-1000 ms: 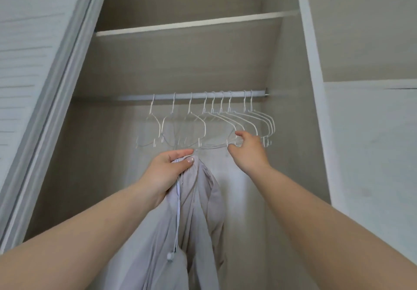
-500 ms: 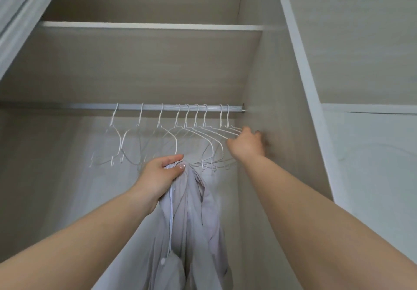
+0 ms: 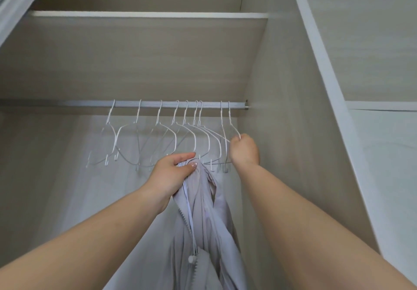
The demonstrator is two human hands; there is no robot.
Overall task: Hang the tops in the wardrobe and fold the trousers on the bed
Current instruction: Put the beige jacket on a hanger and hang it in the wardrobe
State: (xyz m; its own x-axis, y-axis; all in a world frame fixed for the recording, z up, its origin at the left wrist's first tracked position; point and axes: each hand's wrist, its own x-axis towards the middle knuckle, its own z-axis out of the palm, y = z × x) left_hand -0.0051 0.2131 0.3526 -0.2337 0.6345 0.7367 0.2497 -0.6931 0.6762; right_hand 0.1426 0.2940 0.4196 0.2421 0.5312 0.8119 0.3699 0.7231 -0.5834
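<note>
Right hand point(image 3: 244, 149) has shifted from the wardrobe wall to grip the rightmost hanger point(image 3: 232, 125) on the rail point(image 3: 158, 104), ready for unhooking; left hand point(image 3: 171, 173) fingers clutch the grey top point(image 3: 203, 210) below.

Seen from below: a pale wood-grain shelf point(image 3: 146, 14) with a white front edge, spanning the far wall. Beneath it, a ribbed silver rail point(image 3: 67, 104) running left to right, fixed by a metal socket to the upright side panel point(image 3: 282, 131). Strung along the rail – a row of thin white wire hangers point(image 3: 176, 140), loosely spaced on the left, bunched closer towards the right. Top left, the grey edge of a door point(image 3: 13, 0). Far right – a second, lower white-edged shelf point(image 3: 381, 105) beyond the panel.
</note>
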